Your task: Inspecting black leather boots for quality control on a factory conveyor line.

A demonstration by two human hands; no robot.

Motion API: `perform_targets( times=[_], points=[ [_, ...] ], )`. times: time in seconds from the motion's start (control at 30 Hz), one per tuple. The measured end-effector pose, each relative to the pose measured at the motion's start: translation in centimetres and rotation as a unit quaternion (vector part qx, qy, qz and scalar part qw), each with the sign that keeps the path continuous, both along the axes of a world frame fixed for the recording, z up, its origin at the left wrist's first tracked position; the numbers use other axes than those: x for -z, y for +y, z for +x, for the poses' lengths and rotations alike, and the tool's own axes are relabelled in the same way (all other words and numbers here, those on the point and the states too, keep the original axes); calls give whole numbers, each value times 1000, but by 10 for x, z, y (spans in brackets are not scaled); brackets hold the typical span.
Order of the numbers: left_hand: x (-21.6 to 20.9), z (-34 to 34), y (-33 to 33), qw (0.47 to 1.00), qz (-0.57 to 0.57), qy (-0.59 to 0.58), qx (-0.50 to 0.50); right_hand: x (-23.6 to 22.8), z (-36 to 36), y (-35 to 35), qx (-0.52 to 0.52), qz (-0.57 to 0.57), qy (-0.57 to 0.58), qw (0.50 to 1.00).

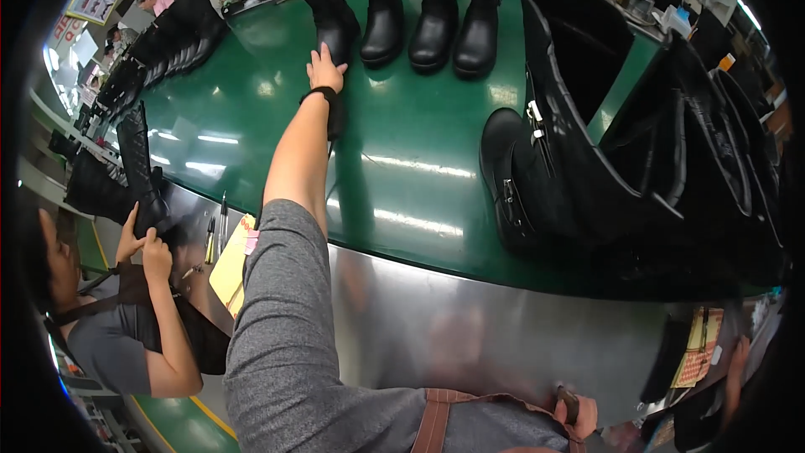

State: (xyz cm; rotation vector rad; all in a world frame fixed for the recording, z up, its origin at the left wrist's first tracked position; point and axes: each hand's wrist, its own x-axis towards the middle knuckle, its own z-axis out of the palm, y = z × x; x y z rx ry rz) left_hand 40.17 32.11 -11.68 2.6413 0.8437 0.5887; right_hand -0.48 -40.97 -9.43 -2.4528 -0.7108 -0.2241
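Observation:
My left arm reaches far across the green table, and my left hand [327, 71] is at the toe of a tall black boot [334, 27]. Its fingers are stretched out and somewhat spread, resting at the boot's front without wrapping round it. Three more black boots [432, 38] stand upright to the right of that one. Low in the picture, close to my body, my right hand [580, 418] is closed around a small dark object [568, 403] whose kind I cannot make out.
Large black buckled boots [537, 176] crowd the green table [411, 176] at right. More boots [172, 42] line its far left. A co-worker [126, 327] handles a boot [138, 168] at left, near pens [216, 231] and yellow paper [228, 273]. A metal ledge [436, 327] runs along the near side.

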Motion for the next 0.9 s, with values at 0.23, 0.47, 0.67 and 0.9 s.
perform_targets(
  times=[0.23,0.47,0.67,0.9],
  points=[
    [-5,-18,-37,998,-16,52,-31,3,-5,14,66,68,-85,992],
    [-91,-129,-192,955,4,252,157,-16,-9,32,117,67,-24,991],
    [-141,-276,-315,924,-66,199,319,-35,-7,42,128,160,-20,979],
    [-108,-394,-372,901,-181,127,373,-49,-10,30,102,12,0,995]
  ],
)
